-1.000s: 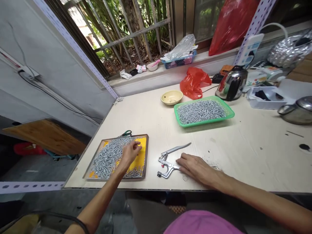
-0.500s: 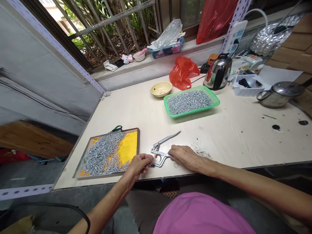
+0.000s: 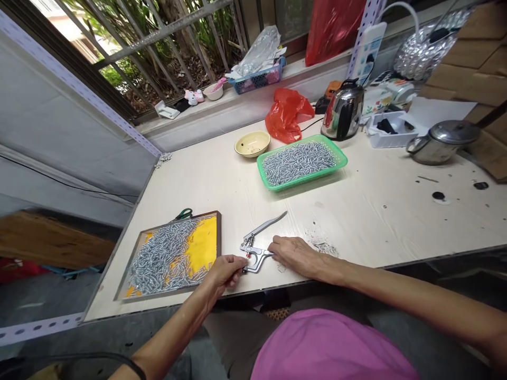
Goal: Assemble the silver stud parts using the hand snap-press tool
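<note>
Our left hand has left the parts tray for the snap pliers at the near edge of the worktop, fingers pinched shut; our right hand grasps the handle. Squeezing might nip fingertips.

green basket | yellow bowl | red bag | kettle | pot | scissors

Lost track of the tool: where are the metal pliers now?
Head view: the pliers lie near the table's front edge, left of centre, between the left hand and the right hand, just right of the brown tray.
</note>
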`<state>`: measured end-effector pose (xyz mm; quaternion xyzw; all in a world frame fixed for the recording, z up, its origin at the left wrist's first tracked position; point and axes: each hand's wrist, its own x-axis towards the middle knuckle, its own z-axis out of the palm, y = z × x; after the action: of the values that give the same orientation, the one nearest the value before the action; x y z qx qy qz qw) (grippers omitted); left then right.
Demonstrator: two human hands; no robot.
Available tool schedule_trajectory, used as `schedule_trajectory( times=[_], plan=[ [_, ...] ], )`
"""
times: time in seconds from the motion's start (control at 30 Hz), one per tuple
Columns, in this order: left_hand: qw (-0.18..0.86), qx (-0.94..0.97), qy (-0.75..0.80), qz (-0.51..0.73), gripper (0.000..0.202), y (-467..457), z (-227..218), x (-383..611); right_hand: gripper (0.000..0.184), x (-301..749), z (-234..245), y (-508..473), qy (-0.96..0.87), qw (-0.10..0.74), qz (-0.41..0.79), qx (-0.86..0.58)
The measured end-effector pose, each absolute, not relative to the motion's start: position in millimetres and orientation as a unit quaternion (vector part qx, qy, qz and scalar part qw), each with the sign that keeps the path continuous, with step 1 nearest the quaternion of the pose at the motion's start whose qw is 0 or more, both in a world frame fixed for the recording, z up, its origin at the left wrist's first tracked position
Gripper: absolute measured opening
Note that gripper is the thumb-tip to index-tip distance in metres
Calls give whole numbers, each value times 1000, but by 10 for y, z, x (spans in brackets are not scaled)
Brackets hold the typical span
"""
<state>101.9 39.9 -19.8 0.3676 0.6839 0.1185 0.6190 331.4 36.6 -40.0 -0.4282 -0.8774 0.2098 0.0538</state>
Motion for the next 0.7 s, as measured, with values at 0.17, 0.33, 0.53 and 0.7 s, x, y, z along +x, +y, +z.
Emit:
schedule_trajectory(
  times=[0.17,0.33,0.53,0.7],
  plan=[
    [619,377,687,62,42,474,-194,981,19,3331,-333,353,-878,52,215,-425],
    [617,369,692,63,42,479,-192,983,37,3397,-267,431,-879,95,189,-427],
    [612,368,697,58,43,475,-182,998,88,3373,-320,681,-881,80,173,-434],
    [611,367,699,60,42,459,-173,1018,76,3332,-249,699,-881,68,158,-440]
  ],
)
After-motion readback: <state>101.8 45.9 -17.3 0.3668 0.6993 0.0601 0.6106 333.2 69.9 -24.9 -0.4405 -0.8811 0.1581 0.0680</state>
